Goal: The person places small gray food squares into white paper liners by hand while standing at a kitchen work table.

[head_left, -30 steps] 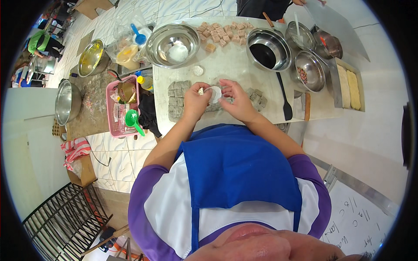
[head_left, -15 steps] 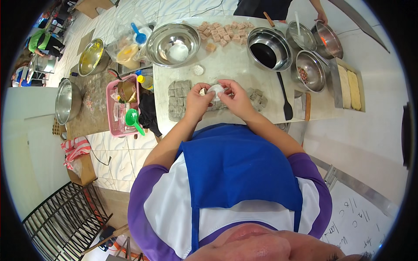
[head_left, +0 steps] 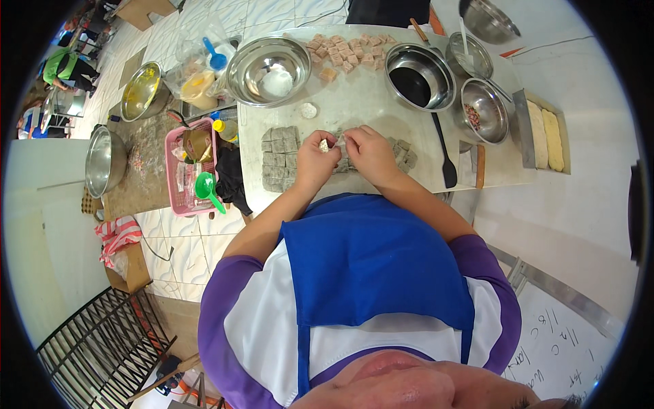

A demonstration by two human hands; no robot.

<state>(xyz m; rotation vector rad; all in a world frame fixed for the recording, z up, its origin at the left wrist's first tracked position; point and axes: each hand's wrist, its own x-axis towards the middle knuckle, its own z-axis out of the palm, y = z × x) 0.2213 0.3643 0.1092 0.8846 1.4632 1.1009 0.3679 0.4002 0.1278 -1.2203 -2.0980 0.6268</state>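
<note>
At the near side of the table, both my hands work close together over the grey cubes. My left hand [head_left: 317, 162] is closed around a small pale stack that looks like paper baking cups [head_left: 324, 144]. Right beside it, my right hand [head_left: 370, 153] pinches a thin white paper cup [head_left: 339, 140], mostly hidden by the fingers. Grey cut cubes [head_left: 280, 155] lie in a block left of my hands, and more grey cubes [head_left: 403, 155] show to the right. A round white paper cup [head_left: 308, 110] lies beyond my left hand.
Pink cubes [head_left: 347, 53] lie at the back. Steel bowls hold white powder [head_left: 276, 83], dark liquid [head_left: 411, 86] and pinkish bits [head_left: 472, 116]. A black spatula [head_left: 445, 153] lies right; a pan of dough [head_left: 545, 136] stands beyond. A pink basket [head_left: 170, 170] is left.
My hands have drawn together, and the white paper cup, spread flat before, is now mostly covered by fingers. At the back right, a steel bowl has moved away; the co-worker's hand no longer shows.
</note>
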